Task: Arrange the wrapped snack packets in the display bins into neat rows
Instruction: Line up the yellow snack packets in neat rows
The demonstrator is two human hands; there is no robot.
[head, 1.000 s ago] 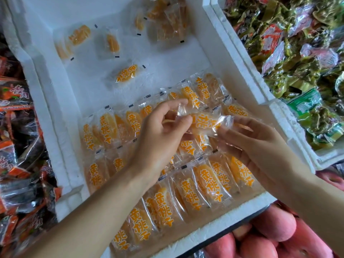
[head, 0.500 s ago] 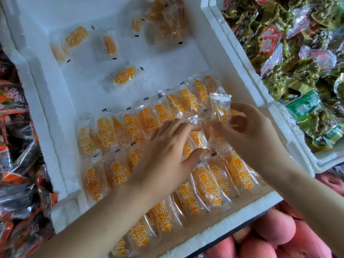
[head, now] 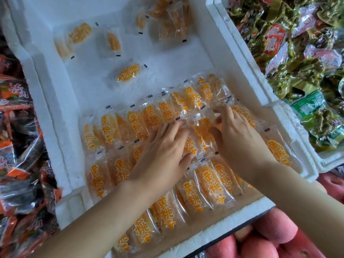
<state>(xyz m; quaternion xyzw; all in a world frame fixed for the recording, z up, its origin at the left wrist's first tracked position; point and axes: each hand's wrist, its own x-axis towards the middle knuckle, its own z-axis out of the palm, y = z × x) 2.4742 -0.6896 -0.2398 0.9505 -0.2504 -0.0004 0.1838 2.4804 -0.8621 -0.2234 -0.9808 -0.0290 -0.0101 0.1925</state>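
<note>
While looking down, takes in a white foam bin (head: 167, 58), flanked by green-wrapped snacks (head: 297, 62) right, dark red packets (head: 18, 164) left, pink fruit (head: 270, 231) near. Finds three overlapping rows of dried yellow peach packets (head: 111, 131) in its near half, loose packets (head: 128, 72) scattered farther back. Presses left hand (head: 163, 155) flat, fingers straight, on the middle row; pinches one packet (head: 202, 131) there with right hand (head: 236, 138), fingers curled.

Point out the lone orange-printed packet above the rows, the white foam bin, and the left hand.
lone orange-printed packet (head: 128, 72), head view, middle of its printed face.
white foam bin (head: 176, 58), head view, bare floor beyond the rows.
left hand (head: 163, 155), head view, back of the hand.
</note>
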